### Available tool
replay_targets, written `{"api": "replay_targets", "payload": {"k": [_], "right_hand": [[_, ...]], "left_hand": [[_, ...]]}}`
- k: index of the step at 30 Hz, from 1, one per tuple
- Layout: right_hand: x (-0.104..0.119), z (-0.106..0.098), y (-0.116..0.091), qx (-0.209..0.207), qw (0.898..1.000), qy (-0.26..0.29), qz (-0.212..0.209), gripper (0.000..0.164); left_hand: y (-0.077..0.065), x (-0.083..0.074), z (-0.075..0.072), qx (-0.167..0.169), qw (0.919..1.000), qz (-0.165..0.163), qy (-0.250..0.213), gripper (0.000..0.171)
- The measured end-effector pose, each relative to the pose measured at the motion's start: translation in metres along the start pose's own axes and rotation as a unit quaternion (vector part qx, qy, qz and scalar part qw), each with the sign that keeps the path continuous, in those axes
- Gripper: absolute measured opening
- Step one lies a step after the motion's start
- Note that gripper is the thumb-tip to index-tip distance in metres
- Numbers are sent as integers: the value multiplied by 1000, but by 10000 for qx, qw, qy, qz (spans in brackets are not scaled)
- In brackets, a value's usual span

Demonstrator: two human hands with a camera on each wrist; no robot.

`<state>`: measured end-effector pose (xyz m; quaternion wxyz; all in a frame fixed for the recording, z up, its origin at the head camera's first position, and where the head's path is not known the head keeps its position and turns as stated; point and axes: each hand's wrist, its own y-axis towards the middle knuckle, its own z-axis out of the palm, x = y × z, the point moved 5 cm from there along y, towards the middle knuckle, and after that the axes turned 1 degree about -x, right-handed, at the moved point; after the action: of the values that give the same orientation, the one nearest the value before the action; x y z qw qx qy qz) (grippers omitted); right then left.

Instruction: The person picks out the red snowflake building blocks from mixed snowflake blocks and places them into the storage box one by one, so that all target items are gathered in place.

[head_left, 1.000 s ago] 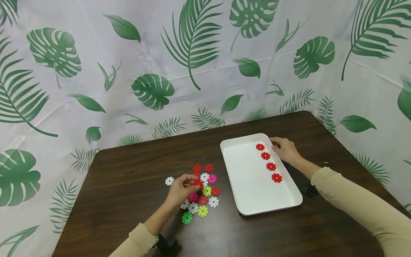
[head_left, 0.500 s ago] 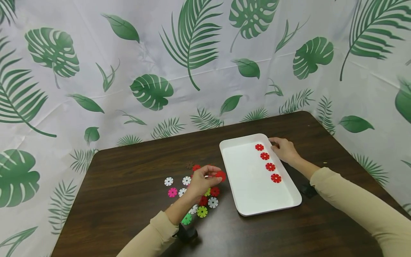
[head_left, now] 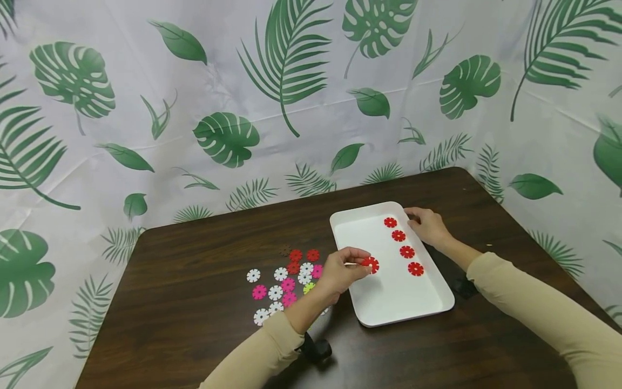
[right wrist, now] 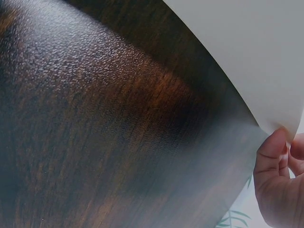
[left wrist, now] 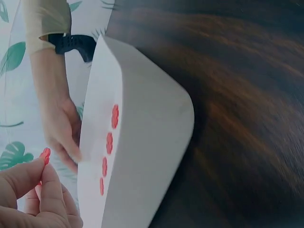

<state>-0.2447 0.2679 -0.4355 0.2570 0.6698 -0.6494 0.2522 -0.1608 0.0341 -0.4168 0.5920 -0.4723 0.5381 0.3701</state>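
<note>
My left hand [head_left: 342,273] pinches a red notched plastic disc [head_left: 371,265] between thumb and fingers, over the left part of the white tray [head_left: 389,294]. In the left wrist view this disc [left wrist: 45,155] shows nearly edge-on at the fingertips. Several matching red discs [head_left: 407,252] lie in a line along the tray's right side. My right hand [head_left: 430,227] grips the tray's rim near its far right corner. The right wrist view has the thumb and fingers [right wrist: 270,152] on either side of that edge.
Left of the tray, a loose spread of discs [head_left: 275,293] in white, pink, red and yellow-green lies on the dark wooden table [head_left: 194,324]; my left forearm hides some. A brown disc [head_left: 285,250] sits at its far edge. A leaf-printed cloth [head_left: 194,92] hangs behind.
My left hand has carried the red disc rightward from the loose discs to over the tray. The right hand stays at the tray's rim.
</note>
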Motion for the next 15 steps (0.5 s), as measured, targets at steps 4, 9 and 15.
{"api": "replay_targets", "payload": {"k": [4,9,15], "right_hand": [[2,-1,-1,-15,10000,-1,-10,41],[4,-2,-2,-14,10000,34,-16,41],[3,-3,-2,-46,10000,47,-56,40]], "left_hand": [[2,3,14,116,9998,-149,-5,24],[5,6,32,213,9993,-304,-20,22],[8,13,52,200,9989,-410,88,20]]}}
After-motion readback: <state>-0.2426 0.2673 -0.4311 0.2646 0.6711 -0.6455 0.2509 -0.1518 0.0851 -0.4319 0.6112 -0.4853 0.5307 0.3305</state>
